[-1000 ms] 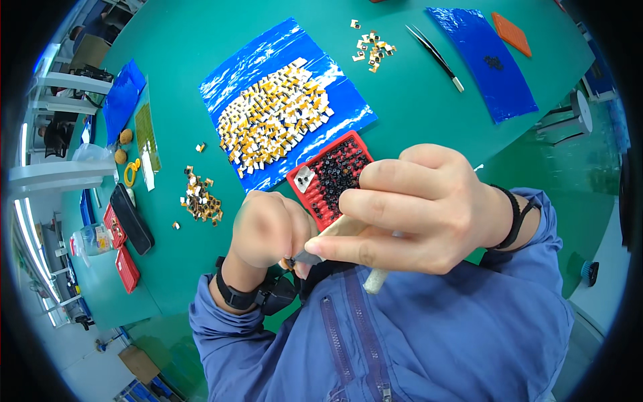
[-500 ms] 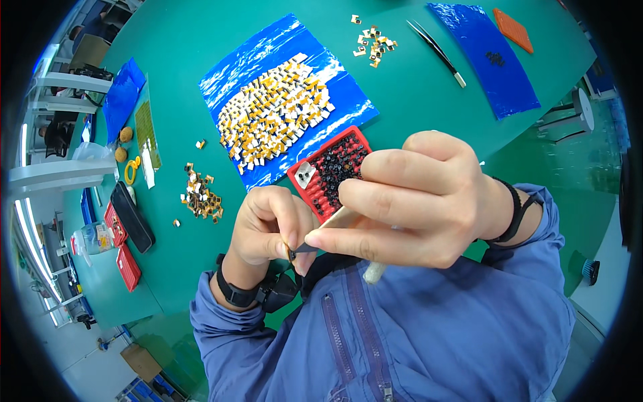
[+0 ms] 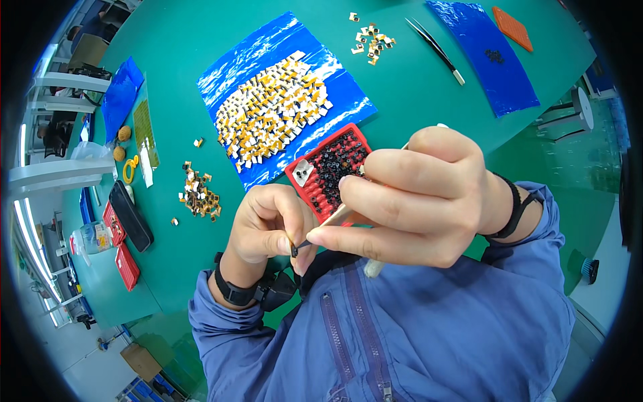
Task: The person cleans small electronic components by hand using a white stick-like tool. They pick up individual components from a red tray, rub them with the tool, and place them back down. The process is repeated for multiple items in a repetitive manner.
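My left hand [image 3: 271, 224] pinches a tiny black and gold part [image 3: 294, 250] between thumb and fingertips. Against it rests the dark narrow tip of what look like tweezers [image 3: 305, 244], gripped in my right hand [image 3: 418, 201]; most of the tool is hidden by the fingers. A pale flat strip [image 3: 338, 215] shows beside the right fingertips, and a whitish end [image 3: 374, 269] sticks out below that hand. Just beyond both hands lies a red tray [image 3: 309, 191] of small black ring-like parts, with a white scrap bearing a few of them.
A blue sheet [image 3: 268, 63] carries many small white and gold parts; looser piles [image 3: 199, 194] lie left and far [image 3: 372, 43]. At far right are black tweezers [image 3: 435, 50], another blue sheet [image 3: 495, 80] and an orange block [image 3: 512, 29]. A black case [image 3: 131, 216] lies left.
The dark tool tip has turned slightly and shows narrower against the part. Both hands stay nearly in place, still holding; the whole view has shifted a little.
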Available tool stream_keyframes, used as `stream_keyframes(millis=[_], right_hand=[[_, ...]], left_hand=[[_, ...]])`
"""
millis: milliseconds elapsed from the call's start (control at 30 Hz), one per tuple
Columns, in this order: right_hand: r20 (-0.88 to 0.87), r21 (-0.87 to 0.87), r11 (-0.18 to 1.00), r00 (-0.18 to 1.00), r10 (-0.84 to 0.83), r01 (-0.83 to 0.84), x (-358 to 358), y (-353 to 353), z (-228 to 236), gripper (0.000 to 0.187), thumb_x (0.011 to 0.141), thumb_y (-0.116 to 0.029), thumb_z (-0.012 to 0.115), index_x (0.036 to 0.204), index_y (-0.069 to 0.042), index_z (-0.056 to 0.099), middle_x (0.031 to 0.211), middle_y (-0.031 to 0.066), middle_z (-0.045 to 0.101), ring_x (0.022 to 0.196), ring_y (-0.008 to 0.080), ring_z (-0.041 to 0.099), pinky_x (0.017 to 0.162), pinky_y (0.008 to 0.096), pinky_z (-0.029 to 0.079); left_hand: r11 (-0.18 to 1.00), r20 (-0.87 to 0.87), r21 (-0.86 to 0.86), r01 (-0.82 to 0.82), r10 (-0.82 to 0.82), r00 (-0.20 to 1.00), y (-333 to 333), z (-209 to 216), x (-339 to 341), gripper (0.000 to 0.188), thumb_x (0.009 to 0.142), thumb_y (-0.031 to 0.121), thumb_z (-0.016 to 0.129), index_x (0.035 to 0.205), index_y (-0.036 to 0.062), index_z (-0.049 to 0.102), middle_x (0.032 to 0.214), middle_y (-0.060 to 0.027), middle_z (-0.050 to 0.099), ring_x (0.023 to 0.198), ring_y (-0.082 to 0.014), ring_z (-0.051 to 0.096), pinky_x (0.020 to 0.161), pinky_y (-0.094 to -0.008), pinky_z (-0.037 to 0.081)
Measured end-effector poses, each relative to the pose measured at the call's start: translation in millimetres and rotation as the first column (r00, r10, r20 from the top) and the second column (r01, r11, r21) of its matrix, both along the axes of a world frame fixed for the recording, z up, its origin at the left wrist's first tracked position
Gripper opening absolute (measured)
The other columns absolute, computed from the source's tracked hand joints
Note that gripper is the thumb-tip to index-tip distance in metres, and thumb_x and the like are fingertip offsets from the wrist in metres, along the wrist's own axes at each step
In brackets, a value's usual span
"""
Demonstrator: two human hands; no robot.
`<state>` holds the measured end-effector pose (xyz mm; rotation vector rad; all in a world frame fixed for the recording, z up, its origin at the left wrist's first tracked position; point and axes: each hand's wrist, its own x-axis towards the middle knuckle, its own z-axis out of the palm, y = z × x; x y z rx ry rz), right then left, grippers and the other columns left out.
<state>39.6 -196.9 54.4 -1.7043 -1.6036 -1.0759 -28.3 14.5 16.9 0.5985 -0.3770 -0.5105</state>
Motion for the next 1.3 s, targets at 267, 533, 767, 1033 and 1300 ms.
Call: stream_keyframes(millis=[267,533,767,1033,1300], right_hand=[[0.043,-0.031,0.999,0.999,-0.012,0.013,0.8,-4.0,3.1,0.021,0.082,-0.034,0.060,0.093,-0.022,0.073,0.081,-0.0025,0.060,0.066,0.0115,0.053,0.048,0.0245,0.025],[0.069,-0.015,1.000,0.998,-0.007,0.008,3.4,-5.6,0.3,0.022,0.074,-0.030,0.063,0.093,-0.022,0.073,0.081,-0.0027,0.061,0.066,0.0112,0.053,0.048,0.0243,0.026],[0.063,-0.003,1.000,0.998,0.019,-0.019,4.5,-7.8,-1.3,0.021,0.080,-0.033,0.060,0.093,-0.022,0.073,0.081,-0.0024,0.061,0.066,0.0114,0.053,0.049,0.0249,0.026],[0.059,0.017,1.000,0.998,0.013,-0.014,6.6,-12.3,-5.4,0.027,0.087,-0.041,0.054,0.094,-0.022,0.073,0.081,-0.0013,0.060,0.064,0.0121,0.051,0.049,0.0258,0.026],[-0.227,-0.215,0.975,0.969,-0.097,0.047,6.9,-38.9,-6.7,0.022,0.073,-0.024,0.064,0.093,-0.015,0.068,0.072,-0.0033,0.051,0.065,0.0114,0.053,0.046,0.0248,0.037]], left_hand=[[0.999,-0.013,0.031,0.035,-0.034,0.999,2.3,-0.5,-0.2,0.016,0.085,0.008,0.064,0.080,-0.0025,0.052,0.064,-0.0123,0.056,0.051,-0.0206,0.060,0.044,-0.0294,0.049],[0.998,-0.018,0.036,0.061,-0.060,0.998,2.1,-1.4,-1.0,0.015,0.088,0.007,0.059,0.080,-0.0037,0.051,0.064,-0.0115,0.055,0.052,-0.0198,0.059,0.044,-0.0302,0.048],[0.997,-0.001,0.051,0.065,-0.065,0.998,1.0,-1.5,-0.6,0.016,0.088,0.007,0.059,0.080,-0.0033,0.051,0.064,-0.0112,0.054,0.052,-0.0194,0.059,0.045,-0.0307,0.049],[0.995,0.039,0.094,0.021,-0.025,0.999,0.9,-2.3,-0.6,0.016,0.089,0.009,0.059,0.079,-0.0006,0.051,0.064,-0.0111,0.055,0.052,-0.0199,0.059,0.046,-0.0316,0.049],[0.824,0.436,0.381,-0.419,0.240,0.867,-5.3,2.0,1.1,0.007,0.082,-0.001,0.064,0.081,-0.0027,0.058,0.072,-0.0161,0.064,0.064,-0.0234,0.065,0.056,-0.0313,0.052]])
